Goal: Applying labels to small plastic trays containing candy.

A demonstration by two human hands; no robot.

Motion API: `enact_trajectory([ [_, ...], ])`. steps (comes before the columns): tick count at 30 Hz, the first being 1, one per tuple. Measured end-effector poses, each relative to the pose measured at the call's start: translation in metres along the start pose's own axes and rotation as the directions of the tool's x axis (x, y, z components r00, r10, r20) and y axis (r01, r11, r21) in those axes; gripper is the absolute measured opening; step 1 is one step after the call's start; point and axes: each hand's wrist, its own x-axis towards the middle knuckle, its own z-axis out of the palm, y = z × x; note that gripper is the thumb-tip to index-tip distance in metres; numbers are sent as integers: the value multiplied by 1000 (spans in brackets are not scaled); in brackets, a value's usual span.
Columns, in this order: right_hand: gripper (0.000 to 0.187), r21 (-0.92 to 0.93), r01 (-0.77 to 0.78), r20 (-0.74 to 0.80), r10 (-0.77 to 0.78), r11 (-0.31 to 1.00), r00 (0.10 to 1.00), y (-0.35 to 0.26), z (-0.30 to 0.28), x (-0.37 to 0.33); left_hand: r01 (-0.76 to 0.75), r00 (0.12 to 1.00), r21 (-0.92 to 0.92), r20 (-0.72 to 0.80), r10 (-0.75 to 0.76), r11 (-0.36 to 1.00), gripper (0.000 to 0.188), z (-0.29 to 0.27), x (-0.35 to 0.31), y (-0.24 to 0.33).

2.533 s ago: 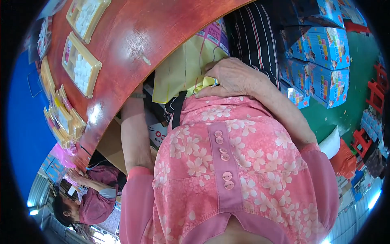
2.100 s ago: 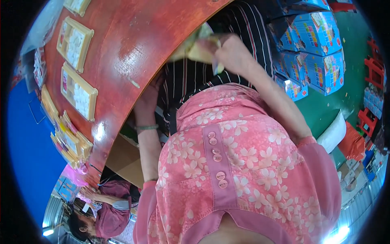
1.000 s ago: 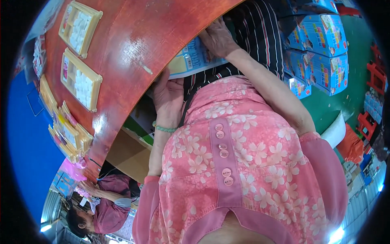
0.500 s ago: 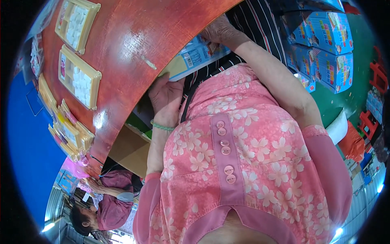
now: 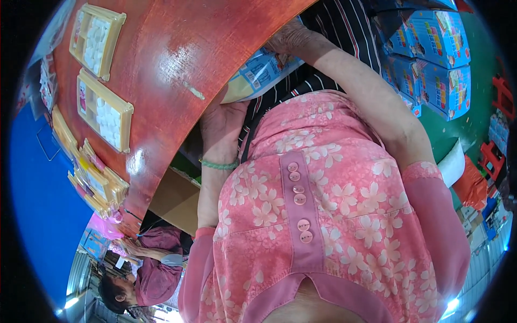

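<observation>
A flat printed package [image 5: 261, 72], blue and cream with a barcode, lies low over my lap, partly beneath the edge of the red-brown table [image 5: 161, 32]. My right hand [image 5: 295, 39] is closed on its far end, the fingertips out of sight. At the near left end my left hand [image 5: 223, 121], with a green beaded bracelet [image 5: 219, 164] at the wrist, holds the package between thumb and fingers; the table edge covers most of those fingers.
On the table sit two wooden frames [image 5: 105, 114] holding white pieces, and a stack of similar frames [image 5: 102, 180]. Blue printed boxes [image 5: 444, 89] are piled at right. An open cardboard box [image 5: 175, 196] stands below the table. Another person [image 5: 153, 274] works at lower left.
The package has tilted slightly and slid a little further under the table edge. My left hand has shifted slightly right; the right hand stays near the far end.
</observation>
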Motion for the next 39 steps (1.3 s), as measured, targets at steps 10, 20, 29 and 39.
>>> enact_trajectory([
  [10,31,-74,-37,215,52,997,975,6,3,-8,-122,981,133,-135,140,984,36,-6,9,-7],
  [20,41,33,152,-172,-144,988,975,-3,-15,6,-102,945,762,-127,302,639,32,0,-5,-11],
  [29,56,149,-298,486,192,943,852,-27,-108,27,24,993,873,-76,88,487,45,-30,4,8],
  [39,64,74,-322,-164,330,944,930,-19,-81,4,-233,970,522,66,233,820,47,-5,45,-15],
])
